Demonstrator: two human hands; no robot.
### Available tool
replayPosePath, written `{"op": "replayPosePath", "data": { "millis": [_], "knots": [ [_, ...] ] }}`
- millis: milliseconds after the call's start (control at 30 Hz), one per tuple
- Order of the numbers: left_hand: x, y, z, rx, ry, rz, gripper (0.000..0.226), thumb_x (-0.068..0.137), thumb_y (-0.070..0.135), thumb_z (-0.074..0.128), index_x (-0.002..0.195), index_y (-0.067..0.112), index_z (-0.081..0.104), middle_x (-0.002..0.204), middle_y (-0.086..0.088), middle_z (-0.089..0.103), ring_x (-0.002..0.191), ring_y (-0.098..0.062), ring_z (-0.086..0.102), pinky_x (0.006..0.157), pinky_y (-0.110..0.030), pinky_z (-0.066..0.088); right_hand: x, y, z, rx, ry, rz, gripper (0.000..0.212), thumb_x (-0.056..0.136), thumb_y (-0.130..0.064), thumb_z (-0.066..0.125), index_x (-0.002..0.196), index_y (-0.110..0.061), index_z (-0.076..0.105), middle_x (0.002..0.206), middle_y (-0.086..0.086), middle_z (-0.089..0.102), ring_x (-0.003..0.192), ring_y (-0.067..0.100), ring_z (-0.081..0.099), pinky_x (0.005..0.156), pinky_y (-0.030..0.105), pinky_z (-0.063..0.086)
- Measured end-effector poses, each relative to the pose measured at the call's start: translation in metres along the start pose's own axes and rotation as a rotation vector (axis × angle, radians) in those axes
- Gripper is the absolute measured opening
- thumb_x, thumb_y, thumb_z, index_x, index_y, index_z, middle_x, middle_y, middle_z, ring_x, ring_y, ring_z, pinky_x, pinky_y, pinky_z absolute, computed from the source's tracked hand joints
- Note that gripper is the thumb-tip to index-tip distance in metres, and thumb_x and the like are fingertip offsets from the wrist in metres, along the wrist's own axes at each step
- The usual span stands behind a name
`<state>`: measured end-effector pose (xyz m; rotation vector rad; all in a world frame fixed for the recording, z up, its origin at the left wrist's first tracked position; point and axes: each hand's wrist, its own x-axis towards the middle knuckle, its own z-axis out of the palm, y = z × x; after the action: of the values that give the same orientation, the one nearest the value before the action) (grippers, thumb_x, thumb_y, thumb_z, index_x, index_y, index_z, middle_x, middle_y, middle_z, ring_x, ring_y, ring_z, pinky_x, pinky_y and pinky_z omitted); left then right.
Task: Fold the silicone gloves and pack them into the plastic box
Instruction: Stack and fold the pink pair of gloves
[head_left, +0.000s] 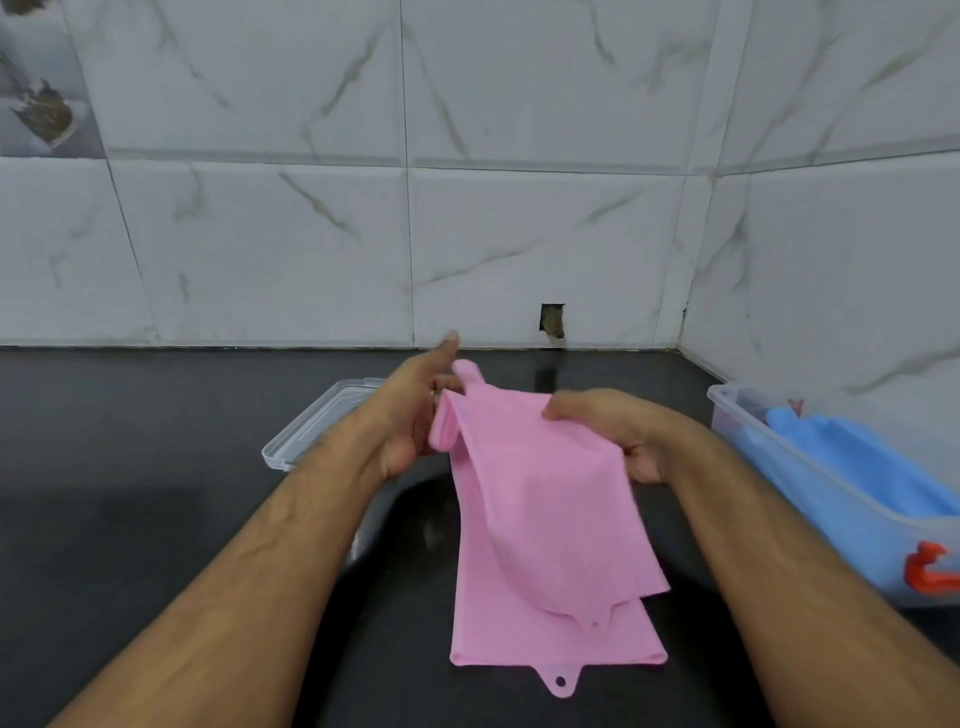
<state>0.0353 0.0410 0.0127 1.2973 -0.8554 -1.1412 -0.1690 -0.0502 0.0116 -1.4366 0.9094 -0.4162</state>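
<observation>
Pink glove (540, 519) is the one in play, held up between both hands over the dark table (130, 467), its cuff end with the hanging tab drooping toward the person. Right hand (608, 431) has fingers curled over the top edge and pinches it from that side. Left hand (415, 415) grips the bunched corner at the opposite side, forefinger stuck out straight toward the wall. One layer already hangs over another, so by my read the fold is mid-way: doubled once, not yet compact.

Out past the right hand, near the table's edge, sits the plastic box (779, 467), clear-walled with a red latch, and a blue glove (857, 457) already lies inside. Beyond the left hand, just behind its wrist, the clear lid (311, 426) lies flat.

Next move, I'd say, calls for bringing the hanging half up once more, keeping the floppy silicone from springing open, then carrying it across to the box.
</observation>
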Motion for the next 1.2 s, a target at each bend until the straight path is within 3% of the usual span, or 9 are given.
{"op": "replayPosePath", "data": {
  "millis": [133, 233, 367, 500, 667, 833, 933, 1033, 1200],
  "knots": [
    [0.001, 0.000, 0.005, 0.025, 0.024, 0.205, 0.045, 0.094, 0.054, 0.062, 0.110, 0.012, 0.064, 0.093, -0.006, 0.072, 0.078, -0.023, 0.058, 0.072, -0.034, 0.046, 0.001, 0.000, -0.002, -0.393, 0.077, 0.060, 0.026, 0.091, -0.027, 0.053, 0.098, -0.005, 0.065, 0.063, 0.006, 0.066, 0.040, 0.011, 0.056, 0.034, 0.016, 0.037],
    [0.003, -0.006, 0.014, 0.177, 0.036, 0.422, 0.022, 0.094, 0.038, 0.071, 0.096, 0.016, 0.069, 0.087, 0.001, 0.066, 0.083, -0.016, 0.060, 0.075, -0.028, 0.046, -0.003, -0.002, -0.008, -0.431, 0.021, 0.055, 0.031, 0.086, -0.031, 0.056, 0.098, -0.006, 0.070, 0.075, 0.008, 0.070, 0.049, 0.013, 0.059, 0.040, 0.020, 0.046],
    [0.007, -0.016, 0.016, 0.485, 0.073, 0.564, 0.027, 0.093, 0.050, 0.066, 0.085, 0.025, 0.072, 0.075, 0.008, 0.063, 0.075, -0.011, 0.057, 0.079, -0.035, 0.051, -0.005, 0.001, -0.008, -0.463, -0.038, 0.052, 0.026, 0.089, -0.021, 0.058, 0.106, -0.008, 0.073, 0.097, 0.009, 0.078, 0.076, 0.017, 0.071, 0.056, 0.026, 0.056],
    [0.011, -0.017, 0.013, 0.535, 0.195, 0.524, 0.038, 0.098, 0.051, 0.056, 0.095, 0.019, 0.075, 0.097, -0.004, 0.076, 0.094, -0.012, 0.069, 0.091, -0.044, 0.055, -0.009, 0.001, -0.012, -0.488, -0.026, 0.056, 0.021, 0.093, -0.014, 0.060, 0.106, -0.005, 0.073, 0.105, 0.013, 0.077, 0.081, 0.019, 0.071, 0.057, 0.028, 0.058],
    [0.015, -0.016, 0.003, 0.780, 0.506, 0.364, 0.025, 0.099, 0.041, 0.057, 0.092, 0.018, 0.065, 0.087, 0.005, 0.068, 0.089, -0.019, 0.065, 0.070, -0.031, 0.044, -0.007, 0.005, -0.011, -0.489, 0.034, 0.003, 0.031, 0.095, -0.032, 0.068, 0.108, -0.004, 0.071, 0.103, 0.017, 0.076, 0.083, 0.023, 0.068, 0.053, 0.028, 0.057],
    [0.012, -0.021, 0.013, 0.943, 0.388, 0.166, 0.054, 0.093, 0.055, 0.062, 0.085, 0.002, 0.070, 0.086, -0.011, 0.075, 0.073, -0.027, 0.065, 0.065, -0.032, 0.050, 0.005, 0.008, -0.002, -0.638, 0.317, -0.076, 0.045, 0.100, -0.050, 0.049, 0.095, -0.006, 0.058, 0.080, 0.010, 0.064, 0.056, 0.023, 0.061, 0.045, 0.026, 0.053],
    [0.010, -0.021, 0.015, 0.923, 0.362, 0.133, 0.040, 0.088, 0.050, 0.072, 0.101, 0.015, 0.058, 0.098, -0.003, 0.061, 0.086, -0.022, 0.057, 0.070, -0.032, 0.044, 0.012, 0.009, 0.001, -0.735, 0.431, -0.138, 0.028, 0.101, -0.037, 0.047, 0.089, -0.012, 0.053, 0.080, 0.007, 0.062, 0.052, 0.022, 0.058, 0.041, 0.024, 0.047],
    [0.006, -0.019, 0.014, 0.887, 0.375, 0.109, 0.056, 0.086, 0.050, 0.075, 0.122, 0.013, 0.051, 0.111, 0.000, 0.052, 0.096, -0.021, 0.052, 0.076, -0.032, 0.041, 0.014, 0.007, 0.001, -0.673, 0.437, -0.174, 0.010, 0.093, -0.018, 0.045, 0.085, -0.016, 0.052, 0.079, 0.007, 0.061, 0.052, 0.021, 0.056, 0.038, 0.022, 0.042],
    [0.009, -0.023, 0.015, 0.916, 0.325, 0.102, 0.048, 0.085, 0.043, 0.079, 0.112, 0.009, 0.060, 0.106, -0.004, 0.063, 0.092, -0.022, 0.058, 0.065, -0.030, 0.042, 0.012, 0.003, 0.004, -0.549, 0.440, -0.210, 0.009, 0.087, -0.012, 0.046, 0.082, -0.019, 0.050, 0.084, 0.005, 0.059, 0.066, 0.021, 0.056, 0.049, 0.027, 0.045]
  ]
}}
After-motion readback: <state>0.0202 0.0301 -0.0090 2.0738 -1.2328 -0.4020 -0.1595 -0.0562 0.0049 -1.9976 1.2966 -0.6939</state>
